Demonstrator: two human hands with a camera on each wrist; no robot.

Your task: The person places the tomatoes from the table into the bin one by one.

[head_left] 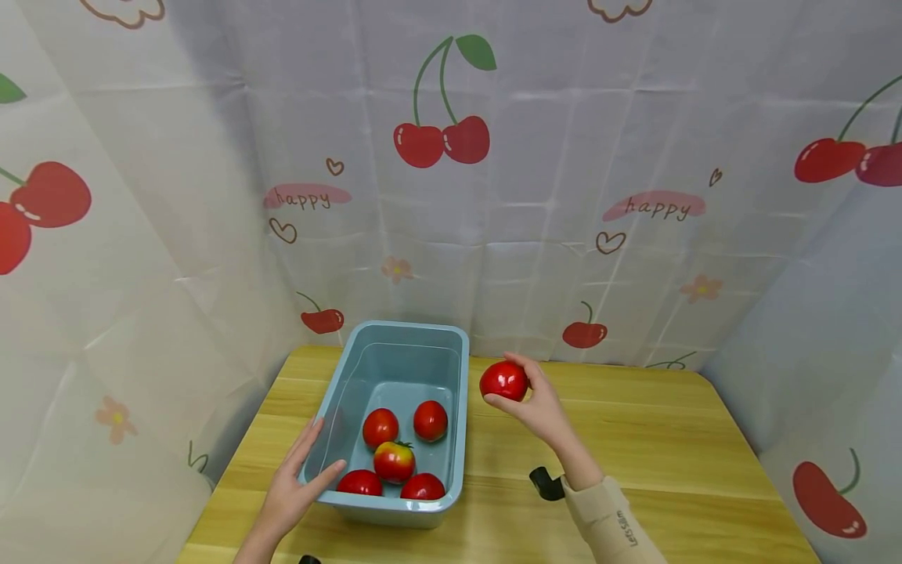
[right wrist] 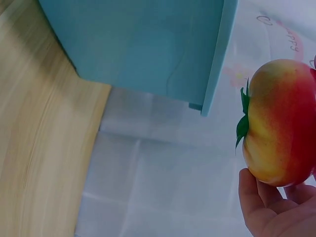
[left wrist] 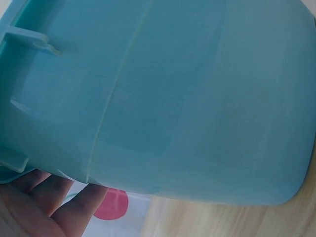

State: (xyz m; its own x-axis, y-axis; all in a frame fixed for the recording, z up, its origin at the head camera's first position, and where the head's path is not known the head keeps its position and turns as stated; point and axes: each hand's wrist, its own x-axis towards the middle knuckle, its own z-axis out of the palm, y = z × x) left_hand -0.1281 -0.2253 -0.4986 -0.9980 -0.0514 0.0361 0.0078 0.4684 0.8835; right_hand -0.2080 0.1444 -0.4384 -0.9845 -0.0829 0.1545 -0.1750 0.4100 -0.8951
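A tomato, glossy red in the head view, is held by my right hand above the table, to the right of the bin. In the right wrist view this tomato shows a yellow side and green leaves. At the near left corner of the light blue plastic bin, my left hand touches the rim with fairly straight fingers, thumb over the near edge. Inside the bin lie several tomatoes, among them a yellow-red tomato with green leaves. The left wrist view shows the outer bin wall.
The bin stands on a wood-grain table. A printed cloth with cherries hangs behind the table and on both sides. A small black object shows beside the right wrist.
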